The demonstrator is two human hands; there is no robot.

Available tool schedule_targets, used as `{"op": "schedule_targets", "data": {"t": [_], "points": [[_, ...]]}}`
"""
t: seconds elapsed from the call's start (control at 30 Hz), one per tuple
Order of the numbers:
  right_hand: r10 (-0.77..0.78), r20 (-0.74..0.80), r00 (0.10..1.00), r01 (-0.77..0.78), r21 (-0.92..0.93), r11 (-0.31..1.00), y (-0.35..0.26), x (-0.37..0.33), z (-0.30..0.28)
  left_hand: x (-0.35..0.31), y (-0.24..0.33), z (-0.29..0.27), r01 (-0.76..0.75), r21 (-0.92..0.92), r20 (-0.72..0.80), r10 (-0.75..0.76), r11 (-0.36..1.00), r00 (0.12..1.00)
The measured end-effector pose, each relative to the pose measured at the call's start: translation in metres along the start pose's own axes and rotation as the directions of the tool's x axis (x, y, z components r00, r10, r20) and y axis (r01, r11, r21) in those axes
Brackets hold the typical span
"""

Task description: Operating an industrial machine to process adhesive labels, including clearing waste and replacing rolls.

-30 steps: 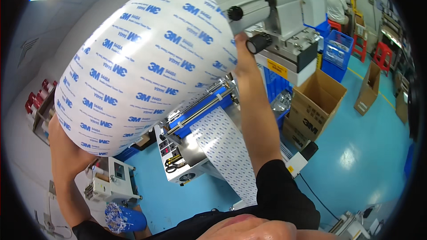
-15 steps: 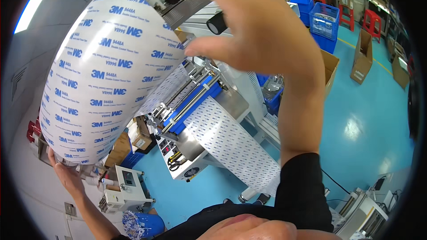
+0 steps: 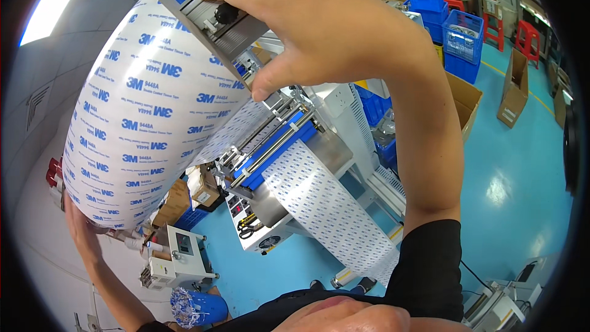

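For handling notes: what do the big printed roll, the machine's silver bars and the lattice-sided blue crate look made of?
Big printed roll: glossy coated paper or film; bright highlights, can't tell which.
Silver bars: polished metal, perhaps steel; streaked reflections.
Lattice-sided blue crate: probably moulded plastic; even colour, open lattice.

The large, glossy cylindrical roll (image 3: pixel 141 123) was white with repeating blue print; the long flat sheet (image 3: pixel 329 206) was white, densely speckled blue. The smooth floor (image 3: pixel 491 166) was turquoise with a yellow stripe (image 3: pixel 542 108), the short fabric sleeve (image 3: pixel 430 264) black, the plastic stools (image 3: pixel 528 29) red.
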State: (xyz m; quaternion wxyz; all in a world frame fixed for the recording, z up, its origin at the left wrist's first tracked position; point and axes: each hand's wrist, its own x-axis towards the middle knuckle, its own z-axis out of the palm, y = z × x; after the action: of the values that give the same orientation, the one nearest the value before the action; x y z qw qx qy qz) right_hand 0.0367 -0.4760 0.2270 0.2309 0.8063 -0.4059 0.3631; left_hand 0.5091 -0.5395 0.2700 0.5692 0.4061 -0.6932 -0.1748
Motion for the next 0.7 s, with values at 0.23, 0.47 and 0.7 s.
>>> {"op": "schedule_targets", "data": {"t": [0.23, 0.47, 0.7], "points": [[0.006, 0.01, 1.0, -0.007, 0.071, 0.997, 0.002, 0.001, -0.002, -0.021, 0.061, 0.073, -0.571, 0.684, 0.513, 0.257, 0.455, 0.819], [0.017, -0.007, 1.0, -0.017, 0.089, 0.996, 0.0, 0.002, -0.001, -0.015, 0.042, 0.064, -0.674, 0.633, 0.559, 0.377, 0.381, 0.738], [0.033, 0.013, 0.999, -0.034, 0.122, 0.992, -0.001, 0.003, -0.004, -0.012, 0.035, 0.058, -0.664, 0.677, 0.547, 0.386, 0.319, 0.743]]}}
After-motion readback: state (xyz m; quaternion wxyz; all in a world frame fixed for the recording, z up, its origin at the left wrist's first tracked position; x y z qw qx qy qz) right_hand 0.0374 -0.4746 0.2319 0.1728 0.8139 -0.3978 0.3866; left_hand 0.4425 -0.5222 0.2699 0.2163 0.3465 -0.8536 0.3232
